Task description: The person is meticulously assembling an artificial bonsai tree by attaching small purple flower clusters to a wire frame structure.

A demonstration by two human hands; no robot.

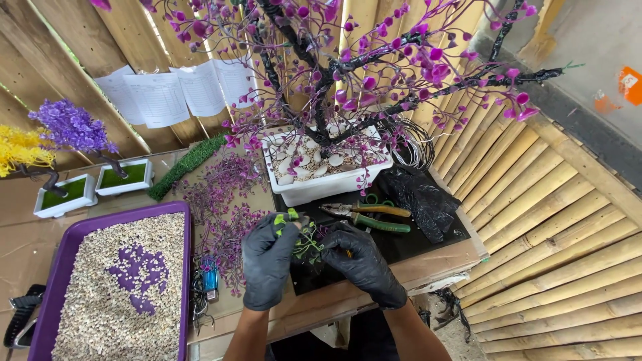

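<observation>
Both my hands wear black gloves and meet over the near edge of the table. My left hand (267, 264) and my right hand (361, 261) together pinch a small sprig of green artificial leaves (304, 241) between them. Just beyond stands a white rectangular pot (321, 187) filled with pale pebbles, holding an artificial tree (361, 73) with a dark trunk and magenta leaves. Pliers with green and yellow handles (368, 217) lie on the dark mat right of my hands.
A purple tray (186, 267) of fine gravel sits at left, with loose purple sprigs (221, 207) beside it. Small purple and yellow trees in white pots (124, 180) stand far left. A wire coil (414, 144), a black bag (424, 197) and a bamboo wall (535, 220) are at right.
</observation>
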